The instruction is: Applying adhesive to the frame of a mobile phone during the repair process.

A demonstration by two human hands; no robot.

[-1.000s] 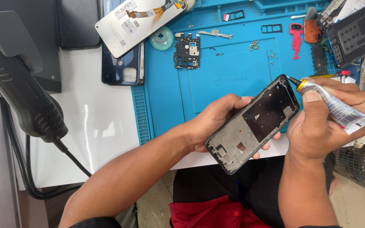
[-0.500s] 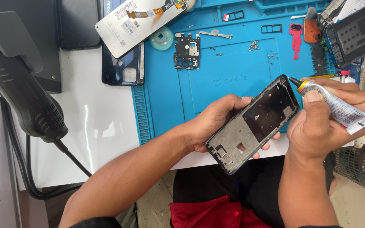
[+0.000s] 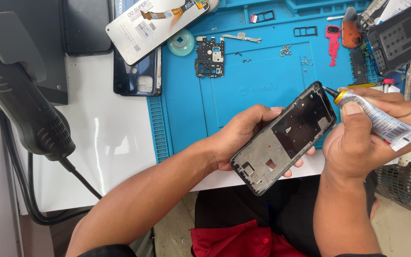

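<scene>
Two hands meet at the centre right of the head view, over the front edge of my counter. My left hand is closed around a bare black phone frame, fingers curled under its long edge and thumb along the near side, holding it tilted so that its top corner points to the upper right. My right hand grips a small silver glue tube, thumb pressed on top, its black nozzle touching the frame's upper right corner.

Behind the frame, a blue work mat fills the upper middle of the picture. On it lie a black circuit shield plate at upper centre, a pale green roll of tape just left of it, a scatter of tiny screws and a red plastic part towards the upper right. At the top, a white-backed replacement screen with an orange flex cable leans across a dark blue phone back cover, off the mat's left edge.

At far left, a black hot-air tool lies on the white counter, its cable trailing to the lower left. A wire basket sits at the lower right edge of the frame.
</scene>
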